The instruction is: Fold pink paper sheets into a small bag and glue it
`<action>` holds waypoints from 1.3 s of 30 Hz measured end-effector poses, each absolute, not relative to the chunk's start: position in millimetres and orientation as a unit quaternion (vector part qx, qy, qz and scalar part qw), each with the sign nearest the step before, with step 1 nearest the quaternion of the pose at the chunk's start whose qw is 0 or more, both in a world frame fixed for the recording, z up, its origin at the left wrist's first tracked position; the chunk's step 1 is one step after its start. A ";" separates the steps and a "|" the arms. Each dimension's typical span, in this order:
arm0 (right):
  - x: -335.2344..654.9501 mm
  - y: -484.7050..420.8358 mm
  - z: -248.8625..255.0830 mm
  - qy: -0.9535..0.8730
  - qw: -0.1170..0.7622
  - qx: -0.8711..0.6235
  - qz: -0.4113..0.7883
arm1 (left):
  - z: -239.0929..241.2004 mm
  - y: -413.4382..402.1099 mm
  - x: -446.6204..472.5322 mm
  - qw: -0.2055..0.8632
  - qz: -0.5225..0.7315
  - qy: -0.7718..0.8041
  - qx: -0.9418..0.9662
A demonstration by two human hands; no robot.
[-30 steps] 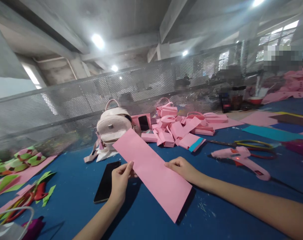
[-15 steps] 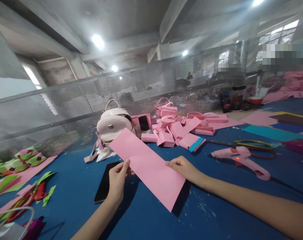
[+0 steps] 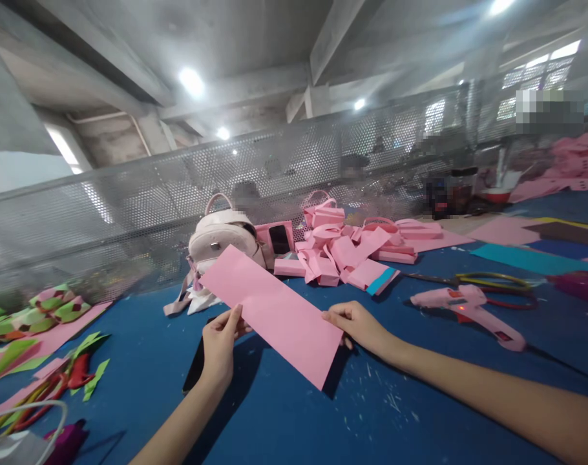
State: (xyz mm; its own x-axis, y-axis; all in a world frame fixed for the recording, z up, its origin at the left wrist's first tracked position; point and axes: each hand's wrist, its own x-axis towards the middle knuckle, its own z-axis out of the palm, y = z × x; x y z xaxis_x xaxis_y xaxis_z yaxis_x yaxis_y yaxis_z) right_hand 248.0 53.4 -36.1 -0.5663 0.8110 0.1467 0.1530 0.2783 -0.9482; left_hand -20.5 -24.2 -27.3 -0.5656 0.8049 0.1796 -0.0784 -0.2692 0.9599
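Observation:
Both my hands hold a long pink paper strip [image 3: 269,313] just above the blue table [image 3: 294,413]. My left hand [image 3: 220,345] pinches the strip's left edge between thumb and fingers. My right hand [image 3: 356,325] grips the right edge near the strip's near end. The strip slants from upper left to lower right. A black phone [image 3: 196,368] lies on the table, partly hidden behind my left hand.
A pale pink backpack [image 3: 221,242] and a heap of folded pink paper pieces [image 3: 347,248] sit beyond the strip. A pink glue gun [image 3: 468,309] lies to the right with scissors [image 3: 492,281]. Green and pink scraps [image 3: 37,323] lie at left. A perforated metal screen [image 3: 274,174] backs the table.
The pink strip has slid up and to the left between my hands, so less of it hangs toward me. My left hand moved left, covering more of the phone.

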 end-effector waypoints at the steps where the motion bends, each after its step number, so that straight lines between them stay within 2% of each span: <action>1: 248.0 54.0 -35.6 -0.727 0.332 -0.328 0.503 | -27.3 -23.5 -21.9 0.307 0.718 0.520 0.345; 24: 249.0 52.9 -33.1 -0.711 0.330 -0.263 0.562 | -31.0 -18.3 -36.3 0.311 0.723 0.521 0.330; 30: 248.7 53.2 -33.0 -0.723 0.329 -0.261 0.549 | -24.0 -26.2 -21.8 0.344 0.654 0.537 0.408; 39: 249.6 52.4 -35.0 -0.717 0.277 -0.257 0.585 | -25.3 -44.7 27.6 0.415 0.513 0.549 0.513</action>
